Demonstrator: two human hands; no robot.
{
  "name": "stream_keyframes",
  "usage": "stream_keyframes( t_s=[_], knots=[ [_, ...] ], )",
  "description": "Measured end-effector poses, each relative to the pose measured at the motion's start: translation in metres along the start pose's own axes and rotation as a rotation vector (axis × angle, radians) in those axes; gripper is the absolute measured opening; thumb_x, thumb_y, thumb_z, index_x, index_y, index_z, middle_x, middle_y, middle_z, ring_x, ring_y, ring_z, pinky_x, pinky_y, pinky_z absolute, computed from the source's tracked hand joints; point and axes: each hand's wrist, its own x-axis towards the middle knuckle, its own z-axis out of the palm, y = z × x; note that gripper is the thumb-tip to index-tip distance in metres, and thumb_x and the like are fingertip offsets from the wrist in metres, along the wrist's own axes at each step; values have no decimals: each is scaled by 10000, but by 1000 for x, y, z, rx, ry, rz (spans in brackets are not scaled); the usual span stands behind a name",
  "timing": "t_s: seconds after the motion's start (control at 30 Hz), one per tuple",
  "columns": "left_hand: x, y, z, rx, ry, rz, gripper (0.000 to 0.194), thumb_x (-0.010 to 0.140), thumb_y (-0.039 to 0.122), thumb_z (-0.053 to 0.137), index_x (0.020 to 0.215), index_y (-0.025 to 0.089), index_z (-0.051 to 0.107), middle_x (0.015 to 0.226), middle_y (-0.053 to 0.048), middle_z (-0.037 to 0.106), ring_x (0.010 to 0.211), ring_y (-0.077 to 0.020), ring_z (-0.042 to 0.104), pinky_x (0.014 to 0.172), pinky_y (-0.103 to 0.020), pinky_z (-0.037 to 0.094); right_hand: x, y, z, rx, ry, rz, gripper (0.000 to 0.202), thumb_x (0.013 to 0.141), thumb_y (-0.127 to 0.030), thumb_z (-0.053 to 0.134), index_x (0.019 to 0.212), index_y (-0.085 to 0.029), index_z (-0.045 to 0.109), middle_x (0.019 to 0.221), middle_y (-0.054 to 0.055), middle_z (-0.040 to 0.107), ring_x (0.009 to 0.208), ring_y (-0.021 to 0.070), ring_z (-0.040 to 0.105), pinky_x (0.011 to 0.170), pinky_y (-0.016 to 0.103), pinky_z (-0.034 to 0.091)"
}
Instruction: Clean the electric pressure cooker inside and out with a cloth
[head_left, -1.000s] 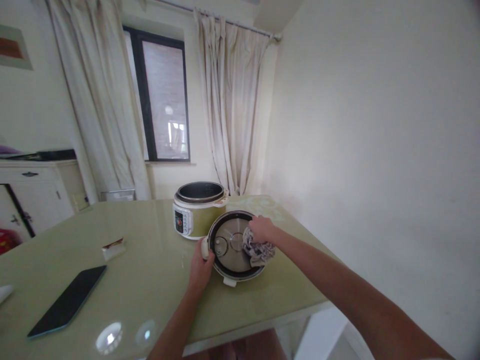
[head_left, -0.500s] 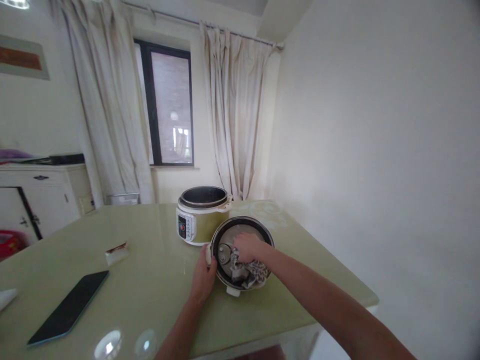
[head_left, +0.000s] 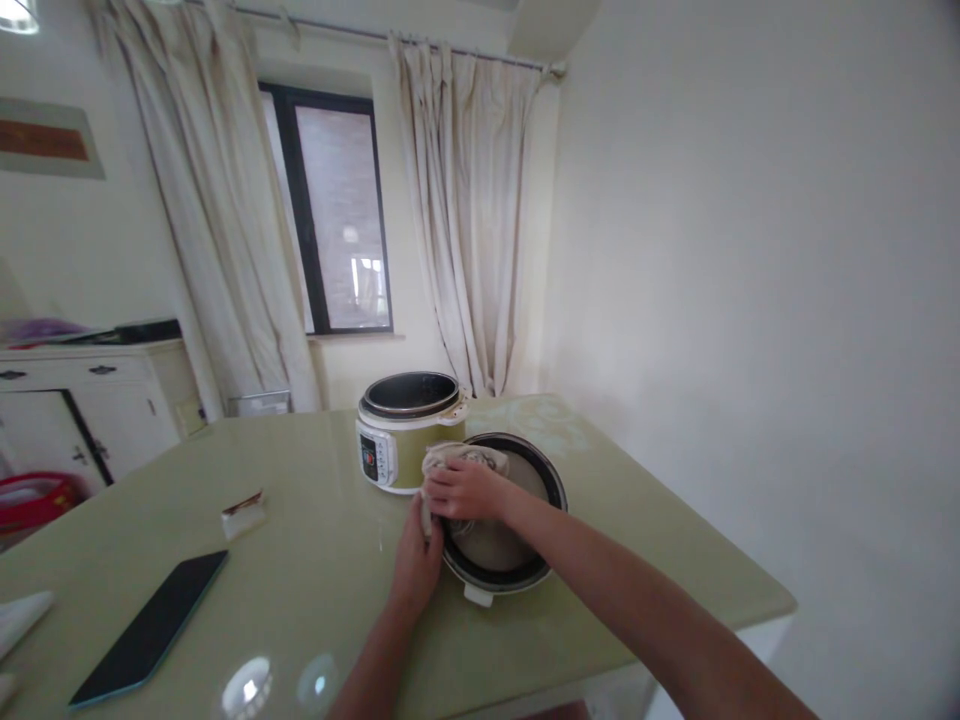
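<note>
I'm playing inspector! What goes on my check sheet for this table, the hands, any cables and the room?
Surface: glossy green table.
Job's things: lid, underside showing; crumpled cloth over its left side; cooker behind, open on top.
Clutter: dark flat device, small packet, white item cut off by the picture's left edge.
Left hand: gripping the lid's left edge.
Right hand: holding the cloth against the lid.
Cables: nothing seen.
Surroundings: window, curtains, white cabinet, pale wall.
</note>
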Motion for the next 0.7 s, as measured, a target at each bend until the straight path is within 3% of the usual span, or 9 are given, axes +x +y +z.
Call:
stream_keyframes(
  t_s=[0.07,0.17,0.27,0.47,0.6,0.7],
  knots=[
    [-1,4,-2,18,-16,6,673,962,527,504,1512,139,488,1488,-213,598,1382,-378,577,1147,-524,489,-2,6,-5,10,-13,180,280,1089,-184,425,1131,-180,701,1279,79,675,1240,229,507,1048,399,424],
    [-1,10,-4,35,-30,8,664,971,514,491,1521,143,474,1494,-206,590,1373,-370,581,1103,-503,529,-17,21,-17,39,-62,597,190,976,-117,592,1118,-156,712,1260,105,663,1225,261,502,1050,430,431],
    [-1,16,-6,24,-24,13,652,965,515,500,1508,155,491,1469,-203,606,1329,-367,610,1025,-487,580,-39,32,-32,56,-105,794,220,867,-63,662,1066,-121,734,1224,140,660,1206,287,506,1008,426,458],
    [-1,22,-5,24,-13,85,582,987,488,478,1474,172,515,1395,-188,646,1307,-343,616,1131,-509,503,-79,22,-49,151,-321,869,184,729,-157,789,910,-131,795,1028,164,737,984,271,622,795,344,510],
    [-1,18,-1,8,9,90,613,988,531,465,1476,162,489,1433,-202,609,1351,-341,577,1167,-517,465,-96,2,-43,368,-510,783,304,624,-339,867,902,-220,835,835,82,766,810,250,676,703,296,481],
    [0,16,1,-3,4,78,640,980,563,467,1464,145,482,1449,-209,596,1364,-337,567,1181,-525,447,-93,-10,-32,627,-519,742,352,661,-382,830,988,-253,839,848,28,771,804,229,684,691,269,460]
  ],
)
